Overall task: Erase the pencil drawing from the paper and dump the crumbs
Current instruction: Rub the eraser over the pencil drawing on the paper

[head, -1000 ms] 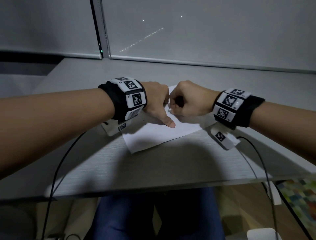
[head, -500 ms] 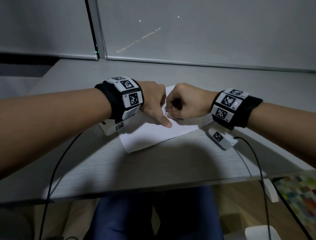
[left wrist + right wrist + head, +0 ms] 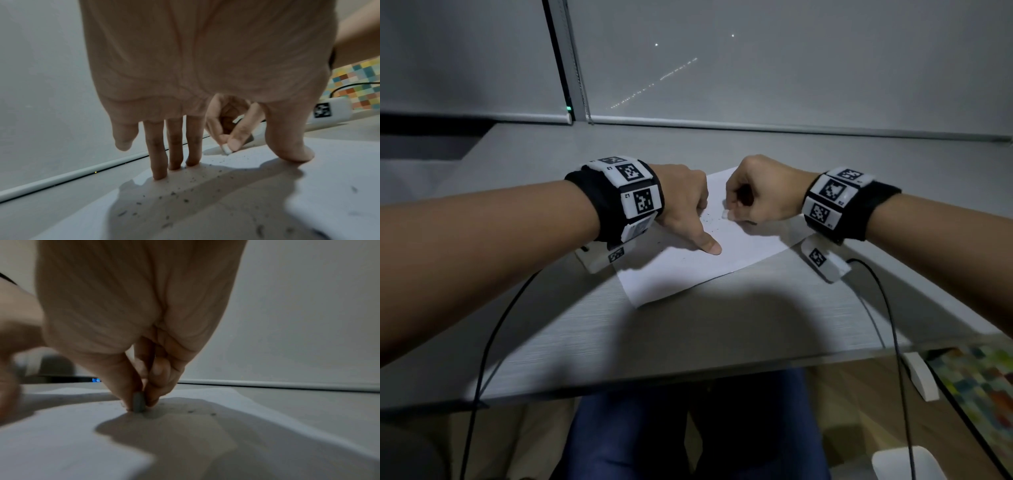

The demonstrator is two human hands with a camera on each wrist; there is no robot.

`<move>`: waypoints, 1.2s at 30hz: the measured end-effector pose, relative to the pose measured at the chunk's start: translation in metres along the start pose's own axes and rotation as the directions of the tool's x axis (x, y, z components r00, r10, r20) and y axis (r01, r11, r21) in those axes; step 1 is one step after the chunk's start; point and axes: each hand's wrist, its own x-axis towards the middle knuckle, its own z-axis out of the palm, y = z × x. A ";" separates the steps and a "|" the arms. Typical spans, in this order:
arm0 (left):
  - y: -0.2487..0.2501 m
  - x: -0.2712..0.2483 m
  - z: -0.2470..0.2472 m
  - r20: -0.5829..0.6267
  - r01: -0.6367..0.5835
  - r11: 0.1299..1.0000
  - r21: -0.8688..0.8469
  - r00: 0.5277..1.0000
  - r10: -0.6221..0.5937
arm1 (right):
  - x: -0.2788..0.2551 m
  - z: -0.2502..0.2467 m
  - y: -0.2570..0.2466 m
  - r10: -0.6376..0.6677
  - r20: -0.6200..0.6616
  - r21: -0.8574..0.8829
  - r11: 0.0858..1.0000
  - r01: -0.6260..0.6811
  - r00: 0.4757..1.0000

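A white sheet of paper (image 3: 688, 270) lies skewed on the grey desk (image 3: 619, 335). My left hand (image 3: 688, 212) presses it flat with straight fingers (image 3: 174, 154) and thumb (image 3: 709, 245). My right hand (image 3: 753, 198) pinches a small white eraser (image 3: 725, 214) between thumb and fingertips, its end touching the paper. The left wrist view shows the eraser (image 3: 226, 148) under the right thumb, and the right wrist view shows the eraser (image 3: 138, 402) standing on the sheet. Dark eraser crumbs (image 3: 174, 193) are scattered on the paper around my left hand. No pencil line is clear.
A roller blind and window sill (image 3: 756, 125) run along the back of the desk. Black cables (image 3: 493, 335) hang from both wrist cameras over the desk's front edge. A white box (image 3: 904, 462) and a colourful mat (image 3: 983, 387) lie on the floor at the right.
My right hand with the eraser has slid to the right, away from the left hand, uncovering crumbs on the paper between them. The left hand stays pressing the sheet.
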 end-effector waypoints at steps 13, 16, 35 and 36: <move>-0.001 0.001 0.000 0.005 -0.007 1.000 0.014 1.000 0.007 | -0.002 0.000 0.003 0.020 -0.031 -0.036 0.999 -0.022 0.999; -0.001 0.000 0.001 -0.007 -0.023 1.000 0.007 1.000 0.023 | -0.007 0.007 -0.014 -0.013 -0.010 -0.022 1.000 0.013 1.000; -0.007 -0.007 0.006 0.005 -0.043 0.998 -0.054 0.999 0.043 | 0.011 0.017 -0.028 -0.034 -0.039 0.021 0.999 0.035 0.999; -0.008 -0.006 0.006 0.009 -0.029 0.998 -0.054 1.000 0.029 | 0.015 0.015 -0.024 0.005 -0.065 0.011 1.000 -0.004 0.998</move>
